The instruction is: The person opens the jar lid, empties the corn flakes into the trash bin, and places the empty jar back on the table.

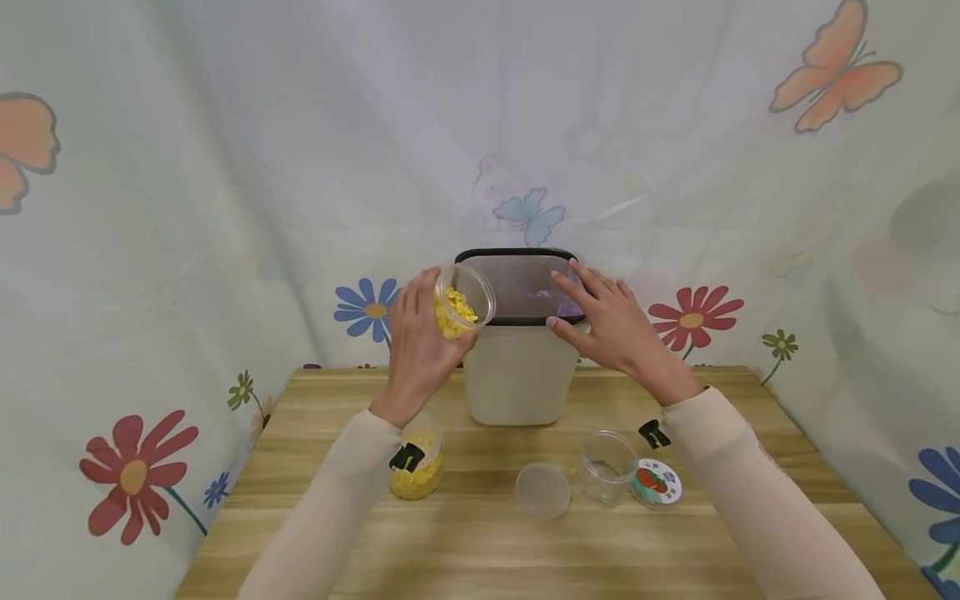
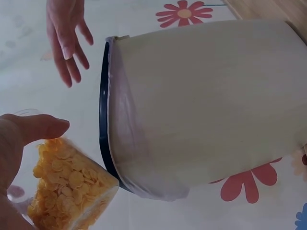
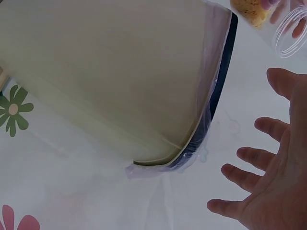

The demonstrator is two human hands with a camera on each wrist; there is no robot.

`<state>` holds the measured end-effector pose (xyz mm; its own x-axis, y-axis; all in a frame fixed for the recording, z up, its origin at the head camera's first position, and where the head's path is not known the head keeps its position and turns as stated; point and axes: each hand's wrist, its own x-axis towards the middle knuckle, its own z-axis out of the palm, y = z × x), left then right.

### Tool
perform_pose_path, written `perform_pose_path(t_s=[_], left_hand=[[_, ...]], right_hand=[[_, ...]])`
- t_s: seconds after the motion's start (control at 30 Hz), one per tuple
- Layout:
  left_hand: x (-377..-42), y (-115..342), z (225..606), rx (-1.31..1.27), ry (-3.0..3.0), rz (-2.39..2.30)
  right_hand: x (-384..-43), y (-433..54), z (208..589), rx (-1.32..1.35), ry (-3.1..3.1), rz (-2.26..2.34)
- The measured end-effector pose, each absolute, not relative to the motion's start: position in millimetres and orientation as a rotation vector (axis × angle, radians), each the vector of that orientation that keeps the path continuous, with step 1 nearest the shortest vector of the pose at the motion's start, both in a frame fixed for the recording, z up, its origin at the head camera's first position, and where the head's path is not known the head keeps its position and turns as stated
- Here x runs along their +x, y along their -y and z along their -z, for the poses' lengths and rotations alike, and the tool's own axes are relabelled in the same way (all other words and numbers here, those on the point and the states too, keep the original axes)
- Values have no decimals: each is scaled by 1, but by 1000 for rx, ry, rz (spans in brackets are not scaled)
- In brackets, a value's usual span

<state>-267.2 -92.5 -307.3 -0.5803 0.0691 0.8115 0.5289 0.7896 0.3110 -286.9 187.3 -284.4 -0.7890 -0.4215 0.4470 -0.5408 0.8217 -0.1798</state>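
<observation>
My left hand (image 1: pixel 424 337) grips a clear plastic jar (image 1: pixel 467 300) part full of yellow flakes (image 2: pixel 67 187). The jar has no lid on and tilts to the right, its mouth beside the left rim of a white trash bin (image 1: pixel 519 375). A black ring (image 2: pixel 103 110) runs round the bin's top, over a pale purple liner (image 3: pixel 211 62). Over the right side of the bin's opening hovers my right hand (image 1: pixel 611 321), fingers spread and holding nothing. In the right wrist view those fingers (image 3: pixel 242 177) stand apart from the rim.
Behind my left wrist, a second jar of yellow flakes (image 1: pixel 417 479) stands on the wooden table (image 1: pixel 450 550). Front right of the bin are a translucent round lid (image 1: pixel 543 491), an empty clear jar (image 1: pixel 609 471) and a lid with a printed label (image 1: pixel 657 483). Flowered cloth (image 1: pixel 360 167) hangs behind.
</observation>
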Motion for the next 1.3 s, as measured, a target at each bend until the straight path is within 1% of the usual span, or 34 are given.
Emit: perform_pose_path(t_s=[0.43, 0.9, 1.3], left_hand=[[-284, 93, 290, -427, 2182, 585], [-302, 91, 273, -435, 2222, 517], [-319, 94, 271, -416, 2261, 510]], right_hand=[[-314, -196, 282, 686, 2653, -427], [-334, -200, 280, 602, 2768, -535], [-351, -200, 284, 564, 2823, -613]])
